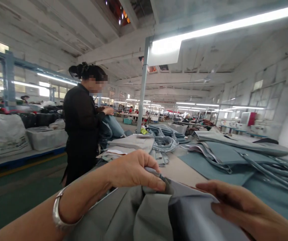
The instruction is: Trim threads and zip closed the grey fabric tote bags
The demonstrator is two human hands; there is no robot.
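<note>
A grey-green piece of fabric hangs in front of me, folded and creased, with a smooth, shiny grey underside turned up on the right. My left hand, with a silver bangle at its wrist, pinches the upper edge of the fabric between thumb and fingers. On the right, my right hand grips the edge of the same fabric, its thumb below and fingers above. Below the frame, the lower part of the fabric is hidden.
Blue-grey material and piping lie stacked on the table to the right. Plastic-wrapped coils sit farther back. A co-worker in black stands at left, handling blue-grey material. A metal post rises behind the table.
</note>
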